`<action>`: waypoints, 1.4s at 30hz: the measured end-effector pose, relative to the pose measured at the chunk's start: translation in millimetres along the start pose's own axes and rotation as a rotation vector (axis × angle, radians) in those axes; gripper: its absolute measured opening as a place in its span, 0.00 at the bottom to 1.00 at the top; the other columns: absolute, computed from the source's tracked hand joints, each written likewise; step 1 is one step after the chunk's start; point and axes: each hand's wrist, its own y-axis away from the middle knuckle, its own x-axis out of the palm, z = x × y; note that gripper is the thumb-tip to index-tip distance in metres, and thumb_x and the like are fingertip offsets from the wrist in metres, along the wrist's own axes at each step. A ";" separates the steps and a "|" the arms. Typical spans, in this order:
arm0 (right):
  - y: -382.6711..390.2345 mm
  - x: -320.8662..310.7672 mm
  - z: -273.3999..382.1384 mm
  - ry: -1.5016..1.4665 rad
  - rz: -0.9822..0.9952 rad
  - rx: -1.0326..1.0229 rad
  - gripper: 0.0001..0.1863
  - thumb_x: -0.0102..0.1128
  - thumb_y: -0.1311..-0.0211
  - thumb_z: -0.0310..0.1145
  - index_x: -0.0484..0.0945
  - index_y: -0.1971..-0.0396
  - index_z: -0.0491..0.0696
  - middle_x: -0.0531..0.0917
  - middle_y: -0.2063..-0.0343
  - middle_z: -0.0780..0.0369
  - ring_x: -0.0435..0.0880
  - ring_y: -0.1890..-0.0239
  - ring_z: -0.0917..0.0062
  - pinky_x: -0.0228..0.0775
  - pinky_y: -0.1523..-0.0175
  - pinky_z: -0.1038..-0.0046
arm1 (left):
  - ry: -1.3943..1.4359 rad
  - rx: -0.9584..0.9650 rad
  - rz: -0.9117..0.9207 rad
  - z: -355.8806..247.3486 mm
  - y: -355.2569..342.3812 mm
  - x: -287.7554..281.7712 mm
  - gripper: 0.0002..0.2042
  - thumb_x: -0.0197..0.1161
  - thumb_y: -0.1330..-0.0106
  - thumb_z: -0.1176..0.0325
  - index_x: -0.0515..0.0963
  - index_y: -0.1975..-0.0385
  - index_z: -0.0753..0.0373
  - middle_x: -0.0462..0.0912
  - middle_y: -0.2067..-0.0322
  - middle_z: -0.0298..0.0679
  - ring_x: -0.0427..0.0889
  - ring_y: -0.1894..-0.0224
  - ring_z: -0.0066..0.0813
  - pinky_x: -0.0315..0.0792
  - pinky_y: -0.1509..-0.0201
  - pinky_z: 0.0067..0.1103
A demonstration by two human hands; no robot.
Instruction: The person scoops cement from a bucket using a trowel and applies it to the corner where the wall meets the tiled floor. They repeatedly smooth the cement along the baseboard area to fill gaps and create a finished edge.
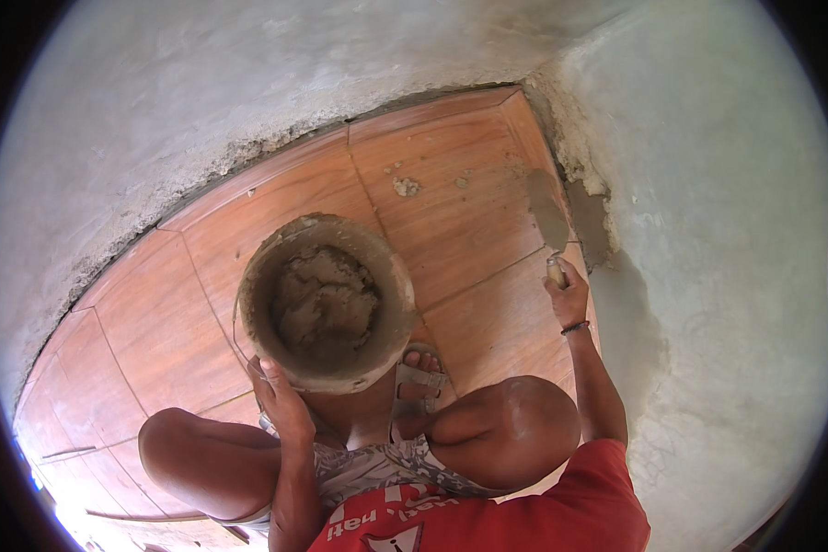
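A mortar-smeared bucket [397,287] stands in front of me, tilted so its mouth shows, with lumpy grey wet mortar [327,299] inside. My left hand [283,402] grips the bucket's near left side; part of the fingers is hidden. In my right hand [569,293] is the handle of a trowel [548,210], the fingers closed round it. The trowel's grey-coated blade points away from me, low beside the base of the right wall. Next to the blade, a patch of wet mortar [591,221] fills part of the rough strip along the wall's foot.
Reddish-brown tiles [469,212] cover the floor, with a tiled skirting [432,112] along the far wall. Mortar crumbs [406,187] lie beyond the bucket. The grey plastered right wall [708,276] stands close to my right arm. My sandalled foot [420,373] is just behind the bucket.
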 end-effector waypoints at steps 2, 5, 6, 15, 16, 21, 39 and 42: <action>-7.7 -7.0 -10.9 0.022 -0.002 0.142 0.24 0.69 0.49 0.24 0.78 0.49 0.43 0.85 0.66 0.59 0.81 0.68 0.80 0.75 0.59 0.76 | 0.035 -0.033 -0.017 -2.8 0.5 0.1 0.26 0.41 0.22 0.48 0.68 0.51 0.71 0.72 0.60 0.44 0.69 0.56 0.35 0.63 0.44 0.27; -19.7 -13.5 -17.0 0.068 -0.021 0.150 0.21 0.69 0.47 0.25 0.79 0.51 0.43 0.82 0.70 0.62 0.79 0.73 0.81 0.74 0.68 0.75 | 0.061 -0.050 -0.002 -2.4 0.2 -1.2 0.25 0.42 0.22 0.48 0.68 0.53 0.71 0.70 0.62 0.42 0.67 0.58 0.32 0.62 0.46 0.26; -22.0 -12.6 -14.0 -0.014 -0.006 0.200 0.20 0.69 0.46 0.25 0.79 0.51 0.44 0.81 0.71 0.63 0.79 0.74 0.82 0.72 0.70 0.76 | 0.063 -0.050 0.007 -1.9 -0.2 -2.0 0.25 0.42 0.22 0.48 0.68 0.54 0.71 0.69 0.63 0.41 0.66 0.58 0.31 0.62 0.47 0.26; -59.0 -35.4 -28.9 -0.138 0.122 0.339 0.19 0.66 0.38 0.31 0.78 0.48 0.46 0.80 0.74 0.65 0.75 0.82 0.83 0.69 0.79 0.78 | 0.073 -0.034 -0.027 1.0 -1.3 1.0 0.24 0.45 0.23 0.48 0.67 0.56 0.70 0.67 0.66 0.37 0.63 0.61 0.26 0.62 0.52 0.24; -71.9 -48.5 -44.0 -0.177 0.089 0.315 0.19 0.65 0.37 0.32 0.78 0.47 0.45 0.80 0.74 0.65 0.75 0.82 0.83 0.70 0.78 0.78 | 0.086 -0.036 -0.012 1.9 -1.0 6.7 0.24 0.45 0.23 0.48 0.67 0.56 0.69 0.67 0.66 0.37 0.63 0.61 0.26 0.62 0.52 0.24; -84.4 -49.6 -24.5 -0.219 0.035 0.328 0.21 0.64 0.36 0.34 0.77 0.46 0.41 0.80 0.74 0.64 0.77 0.79 0.82 0.72 0.77 0.77 | 0.065 -0.069 -0.032 3.5 -4.7 -1.1 0.23 0.46 0.23 0.48 0.66 0.59 0.68 0.65 0.67 0.35 0.62 0.62 0.25 0.61 0.53 0.23; -19.6 -120.6 60.8 0.060 -0.092 0.309 0.22 0.61 0.34 0.35 0.76 0.45 0.40 0.80 0.74 0.62 0.76 0.80 0.81 0.70 0.76 0.77 | 0.046 -0.047 -0.028 -5.3 -2.3 0.9 0.22 0.47 0.23 0.52 0.67 0.55 0.70 0.68 0.66 0.38 0.65 0.62 0.28 0.64 0.51 0.26; -8.3 -105.0 47.6 0.295 -0.165 0.116 0.20 0.61 0.35 0.34 0.77 0.46 0.41 0.84 0.69 0.56 0.82 0.73 0.71 0.74 0.68 0.71 | 0.047 -0.087 0.015 -10.8 -1.7 -1.4 0.22 0.47 0.23 0.52 0.67 0.55 0.71 0.68 0.66 0.39 0.66 0.62 0.30 0.64 0.50 0.26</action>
